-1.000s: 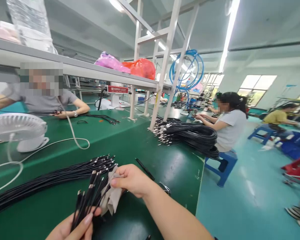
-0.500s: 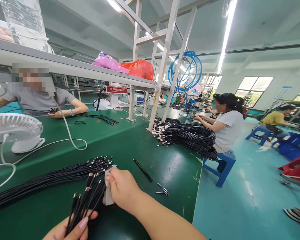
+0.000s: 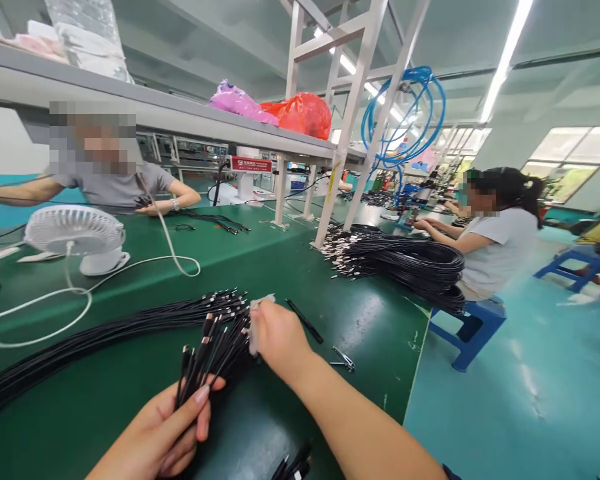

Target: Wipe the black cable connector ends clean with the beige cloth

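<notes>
A fanned bunch of black cables point(image 3: 200, 363) with metal-tipped connectors is gripped in my left hand point(image 3: 173, 427), thumb across the cables. Just right of the connector ends, my right hand point(image 3: 283, 333) pinches a crumpled whitish cloth or tissue point(image 3: 254, 327) against some of the tips. Behind both hands a long bundle of black cables point(image 3: 130, 320) lies across the green table, its connector ends close to the cloth. More black connectors point(image 3: 294, 463) show at the bottom edge, partly cut off.
Right of my right hand lie a black pen point(image 3: 304, 320) and a nail clipper point(image 3: 345, 360). A large coil of black cables point(image 3: 405, 257) rests by the shelf post. A white fan point(image 3: 75, 230) with its cord stands left. Co-workers sit across point(image 3: 115, 180) and at right point(image 3: 505, 233).
The view has turned left and down slightly. My right hand and the cloth stay at the cable tips. More black connectors have come into view at the bottom edge.
</notes>
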The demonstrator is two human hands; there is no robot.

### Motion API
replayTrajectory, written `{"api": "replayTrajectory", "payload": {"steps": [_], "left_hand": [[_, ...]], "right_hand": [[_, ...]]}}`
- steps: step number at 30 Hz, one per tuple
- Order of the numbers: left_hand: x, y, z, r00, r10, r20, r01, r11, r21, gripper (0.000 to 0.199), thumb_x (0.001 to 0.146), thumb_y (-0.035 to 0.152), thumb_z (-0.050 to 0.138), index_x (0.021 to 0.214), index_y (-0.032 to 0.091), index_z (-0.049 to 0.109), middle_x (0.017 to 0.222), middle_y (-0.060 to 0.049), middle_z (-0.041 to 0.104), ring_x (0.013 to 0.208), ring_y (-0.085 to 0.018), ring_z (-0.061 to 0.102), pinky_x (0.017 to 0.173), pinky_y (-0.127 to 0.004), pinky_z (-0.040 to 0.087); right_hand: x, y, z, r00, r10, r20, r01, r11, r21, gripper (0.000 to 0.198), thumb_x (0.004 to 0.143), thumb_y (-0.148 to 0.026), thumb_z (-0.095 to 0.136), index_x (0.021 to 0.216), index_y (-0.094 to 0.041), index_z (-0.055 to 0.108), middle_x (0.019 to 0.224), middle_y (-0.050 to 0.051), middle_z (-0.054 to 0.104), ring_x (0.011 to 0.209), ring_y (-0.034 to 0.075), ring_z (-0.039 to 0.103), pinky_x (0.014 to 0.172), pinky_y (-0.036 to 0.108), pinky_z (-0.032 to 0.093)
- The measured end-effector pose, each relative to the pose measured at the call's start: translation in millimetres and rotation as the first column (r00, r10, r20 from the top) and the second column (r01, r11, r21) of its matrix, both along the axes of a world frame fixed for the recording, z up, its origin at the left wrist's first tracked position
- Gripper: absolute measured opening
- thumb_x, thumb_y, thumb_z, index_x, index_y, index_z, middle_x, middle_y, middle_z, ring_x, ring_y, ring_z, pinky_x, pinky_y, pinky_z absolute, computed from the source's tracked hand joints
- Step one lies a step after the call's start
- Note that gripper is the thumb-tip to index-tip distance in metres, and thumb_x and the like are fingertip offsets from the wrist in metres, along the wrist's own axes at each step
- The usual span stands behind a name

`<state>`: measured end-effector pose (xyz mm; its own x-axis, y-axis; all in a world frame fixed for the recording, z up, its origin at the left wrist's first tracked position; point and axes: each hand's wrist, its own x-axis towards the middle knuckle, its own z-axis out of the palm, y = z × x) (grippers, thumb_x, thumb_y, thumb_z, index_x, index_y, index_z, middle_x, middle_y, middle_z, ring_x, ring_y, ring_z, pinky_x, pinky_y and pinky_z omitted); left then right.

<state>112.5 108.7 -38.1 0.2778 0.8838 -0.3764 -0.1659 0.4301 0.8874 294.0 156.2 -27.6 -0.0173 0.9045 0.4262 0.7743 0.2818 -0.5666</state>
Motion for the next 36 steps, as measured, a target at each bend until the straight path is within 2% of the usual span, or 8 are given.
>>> {"api": "replayTrajectory", "payload": {"steps": [3, 5, 10, 19, 23, 28, 32, 36], "left_hand": [[0, -2, 7.7, 0.999, -0.039, 0.003, 0.039, 0.999, -0.008, 0.049, 0.056, 0.052, 0.083, 0.080, 0.015, 0.064, 0.048, 0.005, 0.052, 0.037, 0.000, 0.017, 0.039, -0.018, 0.006], [-2, 0, 7.1, 0.997, -0.070, 0.013, 0.071, 0.997, -0.028, 0.047, 0.057, 0.051, 0.083, 0.081, 0.015, 0.063, 0.049, 0.005, 0.053, 0.036, 0.000, 0.018, 0.039, -0.019, 0.007], [-4, 4, 3.9, 0.993, -0.109, 0.038, 0.111, 0.993, -0.040, 0.050, 0.056, 0.053, 0.083, 0.079, 0.015, 0.061, 0.050, 0.005, 0.056, 0.035, 0.000, 0.020, 0.038, -0.018, 0.012], [-7, 1, 0.6, 0.995, -0.057, 0.088, 0.057, 0.998, -0.006, 0.049, 0.064, 0.043, 0.083, 0.103, 0.017, 0.068, 0.078, -0.004, 0.072, 0.035, 0.000, 0.032, 0.038, -0.019, 0.018], [-11, 0, 2.6, 0.976, -0.094, 0.198, 0.096, 0.995, 0.000, 0.043, 0.063, 0.043, 0.083, 0.099, 0.021, 0.071, 0.092, -0.008, 0.073, 0.039, -0.002, 0.042, 0.039, -0.019, 0.021], [-8, -1, 2.0, 0.928, -0.232, 0.292, 0.240, 0.971, 0.008, 0.029, 0.066, 0.039, 0.082, 0.085, 0.018, 0.073, 0.070, -0.001, 0.064, 0.039, -0.002, 0.039, 0.039, -0.018, 0.025], [-6, 0, -3.9, 0.935, -0.249, 0.253, 0.251, 0.968, 0.025, 0.030, 0.069, 0.040, 0.080, 0.085, 0.017, 0.072, 0.066, 0.001, 0.061, 0.040, -0.004, 0.041, 0.040, -0.020, 0.030], [-7, 2, -6.4, 0.961, -0.239, 0.137, 0.231, 0.970, 0.072, 0.034, 0.074, 0.044, 0.075, 0.088, 0.014, 0.070, 0.060, -0.002, 0.062, 0.043, -0.007, 0.046, 0.045, -0.021, 0.031]], "right_hand": [[14, 5, 1, 0.961, 0.042, -0.272, -0.049, 0.999, -0.021, 0.031, 0.093, -0.035, 0.038, 0.065, -0.023, 0.035, 0.060, 0.000, 0.047, 0.057, 0.015, 0.048, 0.056, 0.026, 0.037], [21, 7, -3, 0.888, 0.147, -0.435, -0.205, 0.974, -0.091, 0.036, 0.094, -0.044, 0.037, 0.065, -0.022, 0.037, 0.057, -0.002, 0.045, 0.054, 0.013, 0.045, 0.052, 0.025, 0.037], [18, 5, -13, 0.652, 0.313, -0.691, -0.599, 0.771, -0.216, 0.042, 0.085, -0.060, 0.054, 0.079, -0.018, 0.054, 0.062, -0.002, 0.054, 0.053, 0.012, 0.050, 0.049, 0.024, 0.041], [11, 1, -3, 0.442, 0.142, -0.886, -0.662, 0.718, -0.215, 0.049, 0.062, -0.056, 0.078, 0.077, -0.013, 0.059, 0.070, 0.001, 0.063, 0.059, 0.012, 0.058, 0.060, 0.025, 0.046], [11, 4, -12, 0.549, 0.172, -0.818, -0.590, 0.773, -0.233, 0.044, 0.073, -0.057, 0.068, 0.075, -0.015, 0.057, 0.066, -0.001, 0.059, 0.055, 0.010, 0.053, 0.054, 0.022, 0.042], [3, 3, -21, 0.753, 0.177, -0.634, -0.432, 0.859, -0.274, 0.033, 0.090, -0.048, 0.046, 0.073, -0.020, 0.048, 0.055, -0.004, 0.049, 0.044, 0.011, 0.047, 0.042, 0.021, 0.035], [-2, 0, -22, 0.951, 0.193, -0.243, -0.219, 0.972, -0.083, 0.031, 0.096, -0.032, 0.037, 0.067, -0.021, 0.042, 0.057, -0.001, 0.050, 0.052, 0.014, 0.050, 0.052, 0.024, 0.034], [-2, -2, -17, 0.981, 0.117, 0.154, -0.115, 0.993, -0.026, 0.025, 0.097, -0.023, 0.037, 0.074, -0.019, 0.048, 0.066, 0.004, 0.059, 0.060, 0.016, 0.054, 0.057, 0.027, 0.030]]}}
